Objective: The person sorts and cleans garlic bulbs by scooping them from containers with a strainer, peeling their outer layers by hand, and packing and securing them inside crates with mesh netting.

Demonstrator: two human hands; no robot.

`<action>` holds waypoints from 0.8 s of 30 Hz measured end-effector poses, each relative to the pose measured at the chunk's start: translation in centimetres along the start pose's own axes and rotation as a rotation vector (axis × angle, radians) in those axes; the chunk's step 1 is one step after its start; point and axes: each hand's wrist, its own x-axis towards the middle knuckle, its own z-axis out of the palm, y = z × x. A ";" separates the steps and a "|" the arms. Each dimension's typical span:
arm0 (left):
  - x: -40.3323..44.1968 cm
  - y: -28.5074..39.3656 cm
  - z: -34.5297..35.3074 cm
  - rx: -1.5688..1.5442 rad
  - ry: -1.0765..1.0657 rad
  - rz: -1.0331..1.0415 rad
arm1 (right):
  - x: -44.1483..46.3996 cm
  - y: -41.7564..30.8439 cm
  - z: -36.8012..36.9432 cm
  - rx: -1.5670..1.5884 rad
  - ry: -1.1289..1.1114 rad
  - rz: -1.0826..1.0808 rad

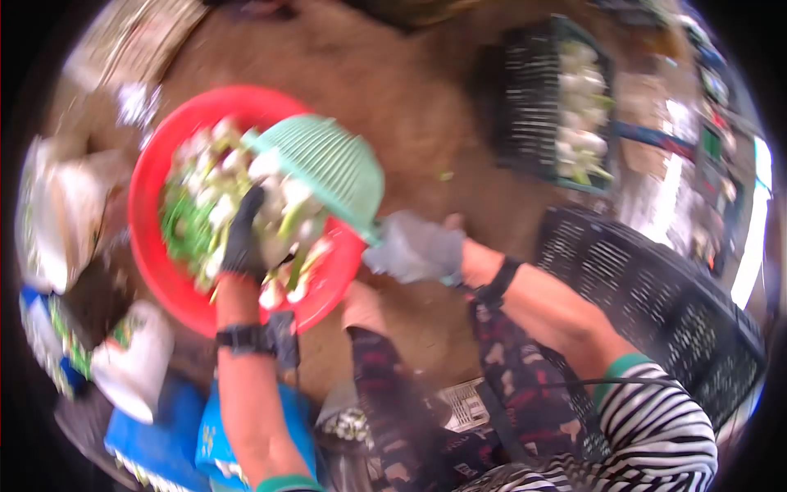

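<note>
Fingers (pixel 385 254) of the gloved right hand (pixel 416 248) are clamped on the end of a green slotted basket (pixel 336 164), tilted over a red basin (pixel 143 246). The left hand (pixel 246 234), in a dark glove, is among white bulbs (pixel 220 211) with green stems; blur hides whether its fingers are spread or together. The bulbs lie heaped in the basin, some at the basket's mouth. Around it on the brown floor (pixel 443 82) are a white bucket (pixel 135 365), blue containers (pixel 156 426) and black crates (pixel 525 107).
</note>
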 end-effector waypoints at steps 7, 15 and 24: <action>4.4 -11.8 20.9 0.264 -0.629 -0.038 | -20.3 -3.1 -14.7 0.400 0.293 0.623; 13.7 -29.4 41.9 0.289 -0.363 -0.290 | -35.5 6.6 -25.7 0.126 0.674 0.862; 20.6 -34.2 40.8 0.456 -0.003 0.136 | -33.0 19.1 -29.7 -0.320 0.941 0.856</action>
